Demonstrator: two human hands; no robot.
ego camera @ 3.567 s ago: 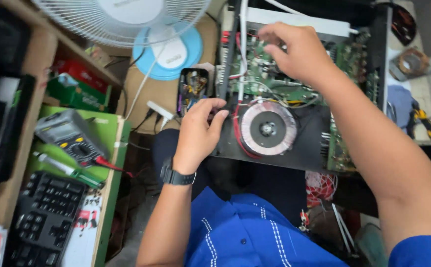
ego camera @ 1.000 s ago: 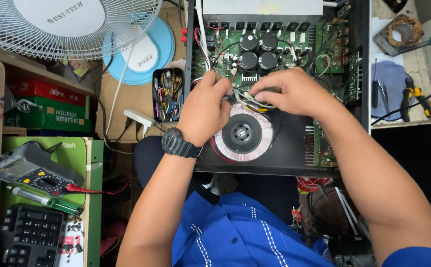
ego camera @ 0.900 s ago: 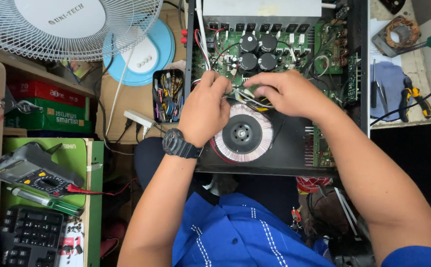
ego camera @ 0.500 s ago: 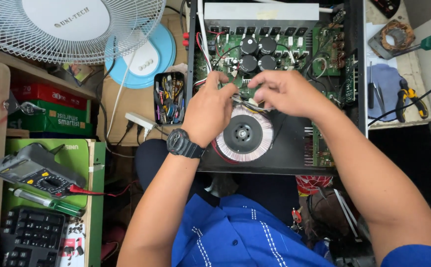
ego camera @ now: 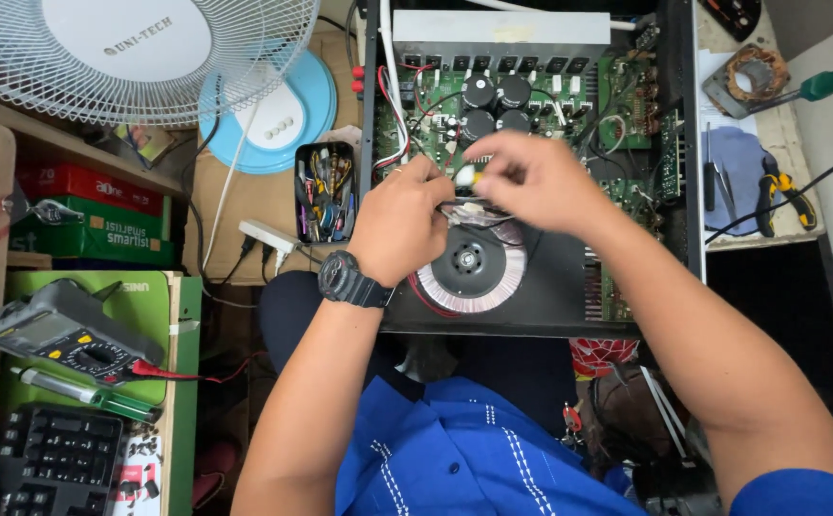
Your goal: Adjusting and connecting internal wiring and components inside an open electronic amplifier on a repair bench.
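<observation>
An open black amplifier chassis (ego camera: 541, 311) lies in front of me, with green circuit boards (ego camera: 627, 91) and a round toroidal transformer (ego camera: 469, 272). My left hand (ego camera: 399, 225), with a black watch on its wrist, pinches a bundle of wires (ego camera: 474, 212) just above the transformer. My right hand (ego camera: 536, 182) is blurred. Its fingertips close on a small yellow and white piece (ego camera: 468, 177) at the wires, close to my left fingers. Black capacitors (ego camera: 493, 96) stand just beyond both hands.
A white fan (ego camera: 130, 48) and its blue base (ego camera: 278, 115) sit at the upper left. A black tray of small tools (ego camera: 326, 196) stands left of the chassis. A multimeter (ego camera: 63, 334) and keyboard (ego camera: 53, 459) lie lower left. Yellow-handled pliers (ego camera: 784, 191) and a copper coil (ego camera: 751, 72) lie right.
My right hand came back from the far board and my left hand left the chassis edge. Both now meet over the wires above the transformer. In the last second they barely shift.
</observation>
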